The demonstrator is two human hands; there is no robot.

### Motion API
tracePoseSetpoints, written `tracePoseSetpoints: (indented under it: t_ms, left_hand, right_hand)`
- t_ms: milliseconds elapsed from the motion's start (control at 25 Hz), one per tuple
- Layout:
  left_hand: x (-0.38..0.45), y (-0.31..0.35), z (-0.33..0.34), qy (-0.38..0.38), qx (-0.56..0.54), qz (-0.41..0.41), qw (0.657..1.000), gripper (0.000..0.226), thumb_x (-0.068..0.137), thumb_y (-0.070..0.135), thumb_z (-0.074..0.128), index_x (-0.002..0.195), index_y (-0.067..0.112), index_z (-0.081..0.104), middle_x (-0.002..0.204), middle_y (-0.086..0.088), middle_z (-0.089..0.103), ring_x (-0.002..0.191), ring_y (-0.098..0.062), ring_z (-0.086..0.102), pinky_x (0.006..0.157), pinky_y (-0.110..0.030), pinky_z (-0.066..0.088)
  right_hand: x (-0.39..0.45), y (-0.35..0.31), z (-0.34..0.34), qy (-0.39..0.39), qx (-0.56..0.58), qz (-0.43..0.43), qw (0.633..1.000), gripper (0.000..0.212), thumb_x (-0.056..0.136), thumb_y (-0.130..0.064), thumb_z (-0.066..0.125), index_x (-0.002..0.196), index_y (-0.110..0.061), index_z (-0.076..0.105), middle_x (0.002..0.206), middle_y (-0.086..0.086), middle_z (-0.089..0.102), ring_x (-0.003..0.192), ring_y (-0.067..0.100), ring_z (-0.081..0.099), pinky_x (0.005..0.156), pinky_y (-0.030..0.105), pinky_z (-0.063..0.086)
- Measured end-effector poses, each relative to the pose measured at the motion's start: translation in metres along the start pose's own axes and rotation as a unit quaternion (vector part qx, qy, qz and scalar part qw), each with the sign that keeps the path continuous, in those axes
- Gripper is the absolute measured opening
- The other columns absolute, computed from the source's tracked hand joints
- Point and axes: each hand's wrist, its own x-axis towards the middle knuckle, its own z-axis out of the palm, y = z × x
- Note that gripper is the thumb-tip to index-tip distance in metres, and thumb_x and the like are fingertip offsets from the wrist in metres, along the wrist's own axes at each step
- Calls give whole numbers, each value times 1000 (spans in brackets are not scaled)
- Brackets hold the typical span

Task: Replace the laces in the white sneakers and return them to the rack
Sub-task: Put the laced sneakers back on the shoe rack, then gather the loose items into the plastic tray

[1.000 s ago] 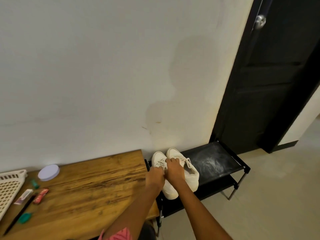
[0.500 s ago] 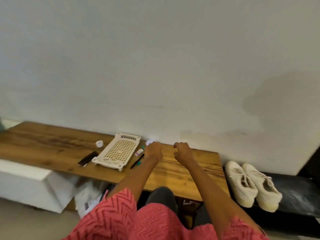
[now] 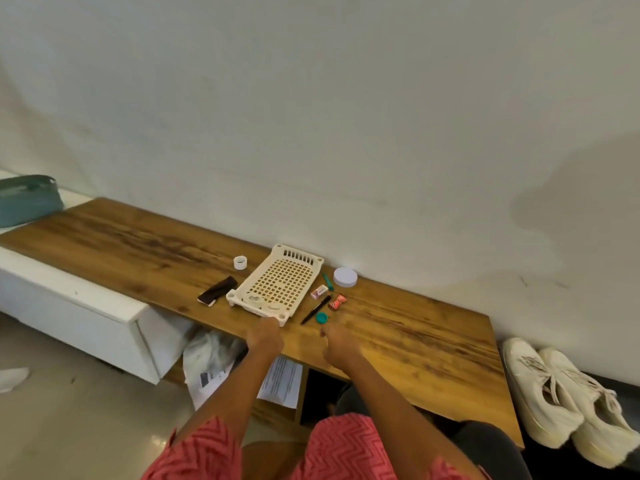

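Observation:
Two white sneakers [image 3: 568, 396] stand side by side with laces in them on the black rack [image 3: 620, 393] at the lower right, toes toward the wall. Both my hands hover over the wooden bench [image 3: 415, 337], far left of the shoes. My left hand [image 3: 265, 337] has loosely curled fingers near the front corner of a white perforated basket [image 3: 280, 285] and holds nothing. My right hand [image 3: 337, 344] is also loosely curled and empty, just below a teal cap [image 3: 321, 318].
On the bench lie a black pen [image 3: 315, 309], a red wrapper [image 3: 337, 302], a pink packet [image 3: 319, 292], a white round lid [image 3: 345, 277], a small white ring [image 3: 240, 262] and a black strip [image 3: 217, 295]. Papers [image 3: 280, 379] sit under the bench. A teal bag [image 3: 27, 199] is far left.
My hands let go of the sneakers on the rack and swung left over the bench. The view turned left with them, and the hands now sit nearer the basket.

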Motion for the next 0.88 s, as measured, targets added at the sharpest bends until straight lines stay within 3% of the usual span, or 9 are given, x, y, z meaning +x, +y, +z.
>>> tracePoseSetpoints:
  t_ms: [200,400,560,680,880]
  left_hand:
    - [31,15,10,-50,6,33,998,32,94,17,53,125,11,52,126,-6,57,116,-22,56,91,-27,47]
    - [74,72,23,-44,15,98,994,30,95,9,49,125,8,52,129,-9,55,121,-24,53,98,-31,43]
    - [104,85,43,3,33,58,998,41,96,11,47,134,7,34,134,-11,45,120,-20,52,95,-25,43]
    - [117,84,46,8,38,45,998,54,93,18,52,137,7,23,134,-12,42,119,-20,50,94,-27,42]
    - [127,84,49,-3,50,32,998,52,90,20,57,132,11,29,131,-11,44,118,-21,50,94,-28,43]
  right_hand:
    - [36,9,14,-24,-4,15,1000,34,90,-10,52,124,-8,52,128,12,54,115,26,53,93,33,45]
    - [78,26,23,-20,25,47,998,32,93,-15,50,125,-14,50,125,10,56,110,25,55,87,31,46]
    - [112,48,24,-3,38,54,998,38,93,-17,53,130,-12,47,127,12,55,112,26,54,87,31,46]
    - [126,52,32,10,67,9,998,35,90,-20,58,124,-13,52,126,10,56,111,24,54,89,31,46]
    - [131,56,43,22,95,-8,995,34,87,-19,61,120,-14,55,124,7,57,110,22,53,89,30,46]
